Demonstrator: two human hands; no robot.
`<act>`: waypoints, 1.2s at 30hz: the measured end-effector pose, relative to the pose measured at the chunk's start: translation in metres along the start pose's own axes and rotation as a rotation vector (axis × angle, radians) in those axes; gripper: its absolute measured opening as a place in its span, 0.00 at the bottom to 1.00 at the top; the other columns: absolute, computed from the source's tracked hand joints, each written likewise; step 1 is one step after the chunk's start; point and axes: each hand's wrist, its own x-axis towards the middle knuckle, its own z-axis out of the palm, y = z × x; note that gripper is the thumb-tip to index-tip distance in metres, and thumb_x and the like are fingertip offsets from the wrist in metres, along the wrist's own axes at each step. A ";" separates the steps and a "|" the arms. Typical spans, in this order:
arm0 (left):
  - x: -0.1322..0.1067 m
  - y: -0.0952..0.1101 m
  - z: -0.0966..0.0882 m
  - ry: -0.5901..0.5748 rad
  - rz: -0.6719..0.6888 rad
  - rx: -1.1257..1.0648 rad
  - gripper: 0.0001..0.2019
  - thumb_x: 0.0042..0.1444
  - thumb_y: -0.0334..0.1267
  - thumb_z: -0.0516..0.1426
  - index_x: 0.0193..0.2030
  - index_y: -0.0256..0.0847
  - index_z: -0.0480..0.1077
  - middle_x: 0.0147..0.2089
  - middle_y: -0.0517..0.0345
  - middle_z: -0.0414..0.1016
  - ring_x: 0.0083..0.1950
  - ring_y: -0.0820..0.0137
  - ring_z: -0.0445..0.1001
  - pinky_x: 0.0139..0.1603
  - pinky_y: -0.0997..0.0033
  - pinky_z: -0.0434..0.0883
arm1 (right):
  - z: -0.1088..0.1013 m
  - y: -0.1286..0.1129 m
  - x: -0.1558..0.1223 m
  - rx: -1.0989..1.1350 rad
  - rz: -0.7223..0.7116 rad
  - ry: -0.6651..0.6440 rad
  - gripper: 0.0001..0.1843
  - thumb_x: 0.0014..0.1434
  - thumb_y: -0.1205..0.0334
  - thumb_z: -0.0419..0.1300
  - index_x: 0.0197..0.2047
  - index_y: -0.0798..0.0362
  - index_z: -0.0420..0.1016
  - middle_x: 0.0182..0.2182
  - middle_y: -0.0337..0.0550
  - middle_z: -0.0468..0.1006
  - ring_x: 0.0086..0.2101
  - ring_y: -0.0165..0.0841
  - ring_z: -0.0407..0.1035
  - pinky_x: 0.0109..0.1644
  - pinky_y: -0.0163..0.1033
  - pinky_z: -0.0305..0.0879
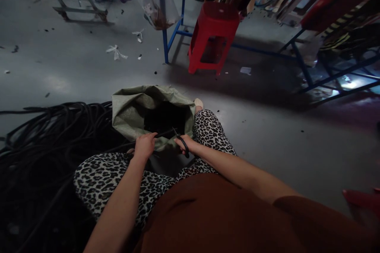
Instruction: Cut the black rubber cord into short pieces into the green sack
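My left hand (145, 145) is closed around a thin black cable (162, 133) that runs across the mouth of a green woven sack (130, 114). My right hand (186, 143) grips black scissors (181, 142), whose blades point at the cable just left of the hand. Both hands hover over the sack's open, dark mouth, between my knees in leopard-print trousers (208, 126). A large heap of coiled black cable (50, 142) lies on the floor to my left, and the strand in my left hand comes from that side.
A red plastic stool (213, 35) stands on the grey floor ahead, beside a blue metal frame (165, 27) with a clear plastic bag (154, 0) hanging from it. Blue racks (335, 75) fill the right side. Small scraps (116, 52) litter the floor.
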 end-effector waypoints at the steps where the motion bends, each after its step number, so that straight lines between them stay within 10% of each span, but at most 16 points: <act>1: 0.000 0.001 -0.001 -0.009 -0.002 0.010 0.18 0.58 0.36 0.50 0.53 0.40 0.71 0.49 0.49 0.77 0.50 0.59 0.74 0.52 0.60 0.66 | 0.000 0.000 -0.001 -0.033 -0.004 0.003 0.14 0.62 0.60 0.57 0.26 0.57 0.65 0.09 0.30 0.60 0.07 0.23 0.57 0.11 0.25 0.52; 36: 0.005 0.003 0.007 0.087 -0.011 -0.123 0.18 0.59 0.36 0.50 0.54 0.39 0.71 0.50 0.50 0.77 0.50 0.62 0.73 0.53 0.63 0.67 | 0.004 -0.005 -0.007 0.019 -0.075 -0.098 0.13 0.66 0.54 0.54 0.40 0.57 0.67 0.14 0.33 0.68 0.12 0.26 0.64 0.14 0.26 0.61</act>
